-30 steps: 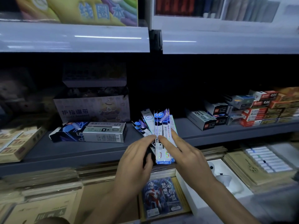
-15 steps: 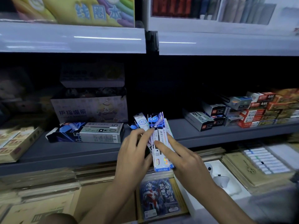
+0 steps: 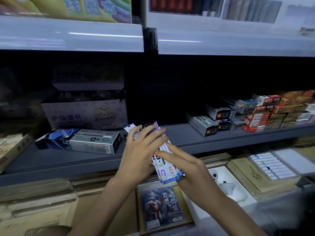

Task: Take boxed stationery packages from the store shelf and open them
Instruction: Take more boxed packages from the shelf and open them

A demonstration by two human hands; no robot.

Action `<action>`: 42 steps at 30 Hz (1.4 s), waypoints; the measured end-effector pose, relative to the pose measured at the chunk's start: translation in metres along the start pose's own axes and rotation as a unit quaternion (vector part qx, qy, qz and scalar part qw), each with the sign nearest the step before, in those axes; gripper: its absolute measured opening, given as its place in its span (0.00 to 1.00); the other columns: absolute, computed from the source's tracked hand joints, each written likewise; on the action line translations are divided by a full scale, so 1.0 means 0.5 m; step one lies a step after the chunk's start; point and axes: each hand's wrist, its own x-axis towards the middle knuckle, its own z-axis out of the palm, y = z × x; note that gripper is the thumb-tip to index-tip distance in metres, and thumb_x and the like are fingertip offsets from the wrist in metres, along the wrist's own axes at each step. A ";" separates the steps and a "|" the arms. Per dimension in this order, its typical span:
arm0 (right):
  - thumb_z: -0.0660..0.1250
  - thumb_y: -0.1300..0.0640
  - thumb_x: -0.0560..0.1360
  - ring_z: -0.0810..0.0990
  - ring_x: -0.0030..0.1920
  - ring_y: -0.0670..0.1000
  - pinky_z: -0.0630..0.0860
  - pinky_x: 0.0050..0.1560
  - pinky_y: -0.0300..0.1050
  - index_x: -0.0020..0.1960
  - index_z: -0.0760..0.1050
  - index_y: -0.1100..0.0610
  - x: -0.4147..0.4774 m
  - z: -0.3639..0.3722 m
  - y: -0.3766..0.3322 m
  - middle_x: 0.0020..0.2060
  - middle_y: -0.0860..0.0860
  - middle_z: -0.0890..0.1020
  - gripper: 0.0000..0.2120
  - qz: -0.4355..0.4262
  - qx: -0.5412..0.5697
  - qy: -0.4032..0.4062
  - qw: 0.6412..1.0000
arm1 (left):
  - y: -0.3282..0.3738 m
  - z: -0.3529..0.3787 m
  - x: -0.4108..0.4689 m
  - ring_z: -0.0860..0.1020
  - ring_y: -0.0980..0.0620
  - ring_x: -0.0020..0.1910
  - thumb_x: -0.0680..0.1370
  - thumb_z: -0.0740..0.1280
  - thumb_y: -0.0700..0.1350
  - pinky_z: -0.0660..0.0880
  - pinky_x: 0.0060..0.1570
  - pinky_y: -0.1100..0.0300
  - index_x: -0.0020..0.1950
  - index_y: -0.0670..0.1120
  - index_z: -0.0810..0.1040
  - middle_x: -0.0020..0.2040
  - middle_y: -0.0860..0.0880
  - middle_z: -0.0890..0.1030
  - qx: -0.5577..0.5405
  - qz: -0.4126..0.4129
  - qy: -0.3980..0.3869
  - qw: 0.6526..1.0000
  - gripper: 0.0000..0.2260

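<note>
A stationery store's grey shelf (image 3: 180, 136) runs across the frame under a pale upper tier, & we look down on it from head height. At the shelf's back L stands an open display carton (image 3: 85, 114) w/ Chinese lettering & cartoon figures. Toward the R end, small red & orange boxes (image 3: 276, 114) are stacked in rows, w/ a few grey & black boxes beside them. Near the L front edge a grey "0.5" pen box (image 3: 95, 142) lies on its side, touching a blue pen box (image 3: 52, 138) at its L.

At ctr, a person's two bare hands meet over the shelf's front edge on a bundle of slim pen packs (image 3: 167, 172) marked "0.5". We see the left hand (image 3: 141, 150) laid on top of the bundle, fingers spread & nearly straight, pressing down; its thumb is hidden. The right hand (image 3: 185, 169) pinches the bundle's near end, forefinger stretched across the top face, the other fingers tucked under. The packs' far end lies over the shelf; the near end juts past the front edge.

Below, on the lower display, sits a superhero card pack (image 3: 162, 206).
</note>
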 end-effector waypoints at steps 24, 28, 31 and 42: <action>0.68 0.53 0.79 0.85 0.60 0.55 0.80 0.63 0.53 0.63 0.80 0.57 -0.008 -0.120 -0.054 0.55 0.55 0.87 0.14 0.124 0.342 0.245 0.899 | 0.165 -0.087 0.120 0.84 0.58 0.34 0.71 0.77 0.31 0.81 0.36 0.60 0.34 0.51 0.84 0.35 0.55 0.86 -0.559 -0.419 0.191 0.689 0.15; 0.63 0.52 0.80 0.85 0.58 0.52 0.80 0.59 0.48 0.59 0.82 0.56 -0.008 -0.088 -0.055 0.53 0.52 0.87 0.14 0.147 0.320 0.230 0.907 | 0.165 -0.107 0.090 0.84 0.49 0.45 0.75 0.73 0.40 0.83 0.49 0.49 0.50 0.47 0.84 0.47 0.48 0.86 -0.706 -0.500 0.174 0.470 0.06; 0.63 0.50 0.81 0.84 0.58 0.49 0.78 0.54 0.38 0.61 0.81 0.56 -0.014 -0.056 -0.083 0.56 0.50 0.86 0.15 0.122 0.331 0.186 0.917 | 0.156 -0.113 0.062 0.83 0.47 0.60 0.79 0.67 0.44 0.80 0.57 0.48 0.64 0.42 0.80 0.60 0.45 0.85 -0.765 -0.514 0.116 0.371 0.15; 0.69 0.61 0.78 0.84 0.59 0.48 0.79 0.59 0.47 0.53 0.86 0.59 0.017 0.051 -0.073 0.56 0.51 0.84 0.08 0.029 0.102 0.328 0.939 | 0.183 -0.089 0.049 0.82 0.48 0.49 0.74 0.76 0.46 0.79 0.53 0.54 0.58 0.44 0.79 0.49 0.47 0.81 -0.778 -0.538 0.182 0.270 0.15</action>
